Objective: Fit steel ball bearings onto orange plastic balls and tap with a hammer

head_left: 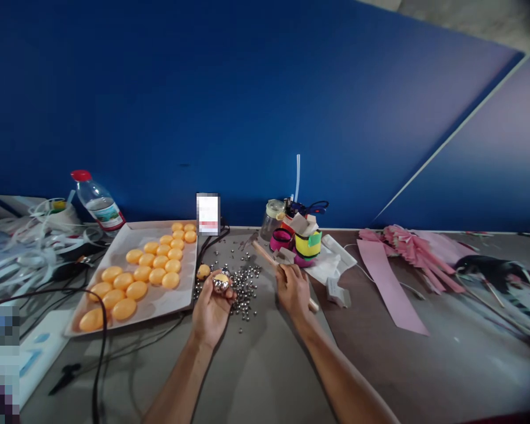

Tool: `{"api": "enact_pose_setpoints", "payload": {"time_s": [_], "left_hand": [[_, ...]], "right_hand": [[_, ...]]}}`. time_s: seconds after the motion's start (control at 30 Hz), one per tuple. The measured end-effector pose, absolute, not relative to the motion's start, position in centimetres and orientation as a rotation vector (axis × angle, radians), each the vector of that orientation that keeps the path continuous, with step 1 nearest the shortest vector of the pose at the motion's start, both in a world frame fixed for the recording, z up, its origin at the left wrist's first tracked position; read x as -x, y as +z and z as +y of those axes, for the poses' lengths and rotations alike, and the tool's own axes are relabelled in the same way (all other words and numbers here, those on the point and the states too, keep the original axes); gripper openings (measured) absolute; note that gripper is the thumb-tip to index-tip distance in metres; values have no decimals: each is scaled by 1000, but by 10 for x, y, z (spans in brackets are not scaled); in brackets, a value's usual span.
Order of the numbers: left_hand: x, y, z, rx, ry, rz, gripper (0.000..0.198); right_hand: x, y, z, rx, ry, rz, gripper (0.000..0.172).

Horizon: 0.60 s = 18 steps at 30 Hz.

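In my left hand (212, 309) is an orange ball partly covered with silver beads (221, 284), held up in closed fingers. Loose silver beads (246, 288) lie scattered over the grey table just right of that hand. Behind it rests another orange ball (203, 271). My right hand (292, 287) is closed around a pale wooden stick (264, 253), which slants across the table and shows at both ends. To the left, a white tray (163, 303) carries several plain orange balls (136, 290) in rows.
A water bottle (100, 205) leans behind the tray. Black cables (98, 365) cross the left side. Beyond my right hand stand a clear jar (272, 219) and a yellow-green tape roll (308, 244). Pink strips (391, 288) lie at right, before a blue partition (247, 106).
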<state>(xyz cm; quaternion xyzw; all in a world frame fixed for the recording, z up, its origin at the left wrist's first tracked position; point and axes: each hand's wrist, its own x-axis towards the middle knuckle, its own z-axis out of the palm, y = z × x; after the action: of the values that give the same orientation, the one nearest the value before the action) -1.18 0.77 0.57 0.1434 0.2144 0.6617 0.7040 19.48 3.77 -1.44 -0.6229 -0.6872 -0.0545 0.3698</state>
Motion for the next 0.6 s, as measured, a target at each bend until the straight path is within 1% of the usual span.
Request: {"api": "enact_pose_setpoints", "payload": {"time_s": [0.13,0.23,0.6], "left_hand": [[13,1,9,-329,1435,467,24],[11,3,7,-319,1434,475,23],[9,5,5,-312,1415,496,25]], "right_hand": [[-197,-14,39,1868,-79,-1777,27],[-196,-11,39,2002,-26,-1799,29],[-193,-8,39,2090,-15,-1880,24]]}}
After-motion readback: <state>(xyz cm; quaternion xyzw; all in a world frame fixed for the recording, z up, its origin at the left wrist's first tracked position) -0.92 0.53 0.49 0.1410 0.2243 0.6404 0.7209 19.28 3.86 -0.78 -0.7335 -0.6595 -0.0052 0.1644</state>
